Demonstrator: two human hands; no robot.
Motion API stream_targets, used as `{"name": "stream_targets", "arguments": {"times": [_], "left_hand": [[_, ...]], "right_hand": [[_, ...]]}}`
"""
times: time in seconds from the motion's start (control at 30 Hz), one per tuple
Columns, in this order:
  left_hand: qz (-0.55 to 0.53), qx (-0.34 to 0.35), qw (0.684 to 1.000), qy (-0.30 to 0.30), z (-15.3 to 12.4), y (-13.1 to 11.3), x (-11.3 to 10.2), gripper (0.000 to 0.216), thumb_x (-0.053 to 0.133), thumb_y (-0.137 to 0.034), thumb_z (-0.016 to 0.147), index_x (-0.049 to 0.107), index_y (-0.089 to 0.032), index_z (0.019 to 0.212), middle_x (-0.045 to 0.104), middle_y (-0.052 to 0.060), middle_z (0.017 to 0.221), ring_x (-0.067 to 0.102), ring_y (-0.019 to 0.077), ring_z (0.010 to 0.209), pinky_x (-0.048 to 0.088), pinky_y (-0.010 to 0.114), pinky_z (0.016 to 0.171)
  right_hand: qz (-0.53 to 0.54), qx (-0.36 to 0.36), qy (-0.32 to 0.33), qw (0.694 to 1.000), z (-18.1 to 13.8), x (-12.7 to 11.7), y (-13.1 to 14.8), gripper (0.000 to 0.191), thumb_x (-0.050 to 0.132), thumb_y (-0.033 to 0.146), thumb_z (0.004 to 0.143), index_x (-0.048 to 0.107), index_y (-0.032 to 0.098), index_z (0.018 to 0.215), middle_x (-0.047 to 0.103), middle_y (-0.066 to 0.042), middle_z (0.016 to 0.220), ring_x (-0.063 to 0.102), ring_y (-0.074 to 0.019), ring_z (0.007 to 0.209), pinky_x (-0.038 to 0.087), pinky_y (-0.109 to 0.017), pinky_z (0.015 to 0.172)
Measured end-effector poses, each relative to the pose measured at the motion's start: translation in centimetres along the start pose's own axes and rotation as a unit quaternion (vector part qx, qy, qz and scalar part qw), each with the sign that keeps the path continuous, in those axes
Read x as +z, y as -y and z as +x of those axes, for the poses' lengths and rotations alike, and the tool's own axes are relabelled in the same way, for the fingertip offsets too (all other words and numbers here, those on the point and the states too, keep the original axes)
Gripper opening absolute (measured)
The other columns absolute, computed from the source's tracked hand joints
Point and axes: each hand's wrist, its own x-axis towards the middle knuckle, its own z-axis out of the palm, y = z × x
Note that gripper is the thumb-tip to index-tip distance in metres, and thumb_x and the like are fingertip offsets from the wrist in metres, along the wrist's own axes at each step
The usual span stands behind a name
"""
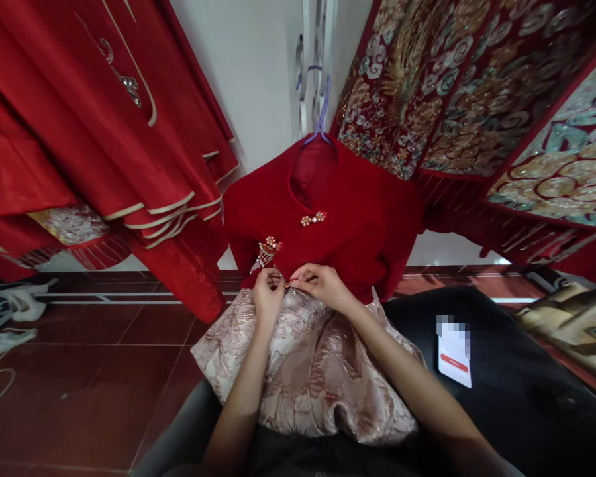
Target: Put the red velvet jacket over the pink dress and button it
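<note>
A red top (347,255) hangs in front of me on a purple hanger (322,122). Beaded flower clasps (314,218) sit near its neckline, and a brooch with hanging strands of beads (268,250) is on its left side. Low on the top, my left hand (269,295) pinches at a small red and gold beaded ornament (291,283). From the other side my right hand (322,285) has its thumb and fingers closed on the same ornament. The fingertips partly hide it. Under both wrists, a pink and silver brocade cloth (322,391) spreads across my lap.
Red garments with pale trim (129,132) hang at the left, and sequined embroidered ones (427,86) at the right. On a black padded seat (496,344) lies a lit phone (454,361). White shoes (27,301) and a cable (10,381) are on the tiled floor.
</note>
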Motion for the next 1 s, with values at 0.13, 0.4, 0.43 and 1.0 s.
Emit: {"name": "stream_targets", "arguments": {"times": [0.13, 0.4, 0.43, 1.0], "left_hand": [[-0.018, -0.003, 1.0, -0.012, 0.1, 0.0, -0.1, 0.014, 0.066, -0.02, 0.069, 0.062, -0.017, 0.082, 0.066, 0.002, 0.077, 0.065, 0.0142, 0.071, 0.054, 0.026, 0.069], [-0.08, 0.003, 0.997, -0.016, -0.2, -0.8, 0.0, 0.019, 0.065, -0.025, 0.073, 0.067, -0.015, 0.089, 0.071, 0.008, 0.09, 0.067, 0.0154, 0.08, 0.055, 0.029, 0.077], [-0.087, -0.002, 0.996, -0.012, -0.2, -0.8, 0.0, 0.02, 0.066, -0.025, 0.072, 0.067, -0.014, 0.089, 0.072, 0.009, 0.092, 0.068, 0.0156, 0.081, 0.056, 0.029, 0.078], [-0.12, -0.022, 0.993, 0.004, -0.2, -0.2, 0.0, 0.029, 0.072, -0.026, 0.069, 0.068, -0.013, 0.094, 0.072, 0.01, 0.094, 0.068, 0.0157, 0.081, 0.056, 0.031, 0.081]], "right_hand": [[-0.03, -0.044, -0.057, 0.997, 0.6, 1.4, -1.0, 0.012, 0.066, 0.025, 0.083, 0.07, 0.017, 0.091, 0.07, -0.004, 0.09, 0.065, -0.0123, 0.077, 0.055, -0.022, 0.069], [-0.143, -0.087, 0.0, 0.986, 1.7, 0.9, -1.6, 0.036, 0.055, 0.019, 0.09, 0.065, 0.029, 0.124, 0.063, -0.005, 0.095, 0.06, -0.0149, 0.081, 0.055, -0.03, 0.077], [-0.149, -0.083, -0.002, 0.985, 1.9, 1.0, -1.7, 0.037, 0.055, 0.019, 0.09, 0.063, 0.028, 0.126, 0.063, -0.005, 0.094, 0.06, -0.0149, 0.079, 0.055, -0.03, 0.076], [-0.051, -0.065, -0.028, 0.996, 2.2, 1.8, -1.8, 0.028, 0.058, 0.024, 0.089, 0.069, 0.02, 0.114, 0.061, -0.005, 0.091, 0.06, -0.0133, 0.079, 0.054, -0.023, 0.067]]}}
